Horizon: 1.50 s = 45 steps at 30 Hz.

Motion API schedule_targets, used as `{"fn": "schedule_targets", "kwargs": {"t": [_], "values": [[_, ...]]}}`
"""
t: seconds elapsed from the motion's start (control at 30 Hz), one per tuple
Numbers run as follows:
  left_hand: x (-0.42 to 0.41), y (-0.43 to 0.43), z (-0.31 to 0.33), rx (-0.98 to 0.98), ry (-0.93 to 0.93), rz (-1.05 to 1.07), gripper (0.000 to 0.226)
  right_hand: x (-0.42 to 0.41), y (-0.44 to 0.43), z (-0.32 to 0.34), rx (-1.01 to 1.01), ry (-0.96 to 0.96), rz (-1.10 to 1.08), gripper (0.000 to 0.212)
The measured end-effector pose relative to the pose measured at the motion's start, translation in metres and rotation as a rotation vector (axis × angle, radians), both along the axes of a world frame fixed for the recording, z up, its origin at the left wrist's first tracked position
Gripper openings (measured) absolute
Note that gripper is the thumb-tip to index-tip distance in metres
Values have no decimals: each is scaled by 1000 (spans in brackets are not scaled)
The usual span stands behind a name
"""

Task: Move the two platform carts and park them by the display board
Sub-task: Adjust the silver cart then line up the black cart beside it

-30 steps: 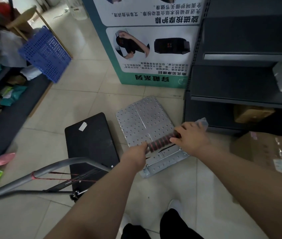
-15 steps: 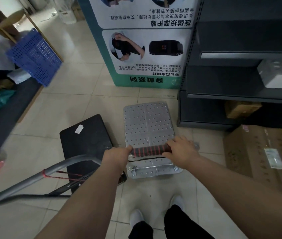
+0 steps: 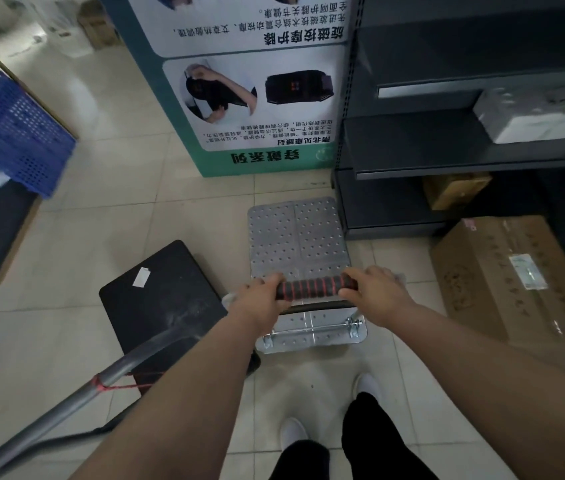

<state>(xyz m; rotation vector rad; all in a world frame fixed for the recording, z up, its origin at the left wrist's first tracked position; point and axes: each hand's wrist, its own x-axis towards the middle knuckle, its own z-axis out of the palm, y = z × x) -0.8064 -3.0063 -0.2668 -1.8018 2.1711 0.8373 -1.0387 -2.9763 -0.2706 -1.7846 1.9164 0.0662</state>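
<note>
The display board point(image 3: 239, 98) is cut off by the frame's top edge. The blue crate point(image 3: 11, 136), far left, is blurred. The black cart point(image 3: 163, 299) handle exits lower left.

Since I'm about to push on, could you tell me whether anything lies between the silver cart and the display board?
Nothing visible does. Bare floor tile separates the silver cart from the display board. The dark shelving unit stands close along the cart's right side, and the black cart sits to its left.

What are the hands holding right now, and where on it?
Both hands, left and right, grip the silver cart by its red-and-black handle, one at each end.
</note>
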Motion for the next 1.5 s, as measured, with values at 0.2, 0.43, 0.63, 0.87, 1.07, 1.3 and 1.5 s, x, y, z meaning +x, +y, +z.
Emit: {"fn": "schedule_targets", "kwargs": {"t": [0.2,0.43,0.63,0.87,1.07,1.3,1.5], "values": [[0,-44,-1,-30,3,32,29,1,-46,5,21,-13,-10,35],[-5,-106,3,16,-13,64,29,0,-106,5,36,-79,-12,29],[-15,-142,2,-16,7,102,28,-11,-152,7,34,-114,3,25],[-10,-189,0,2,51,74,26,-11,-192,9,37,-80,17,32],[5,-237,0,14,42,9,26,5,-225,8,25,-98,-44,28],[14,-291,1,-5,44,-16,23,18,-272,6,6,-67,-99,26],[10,-324,2,-11,64,-20,25,17,-304,8,5,-25,-137,25]]}}
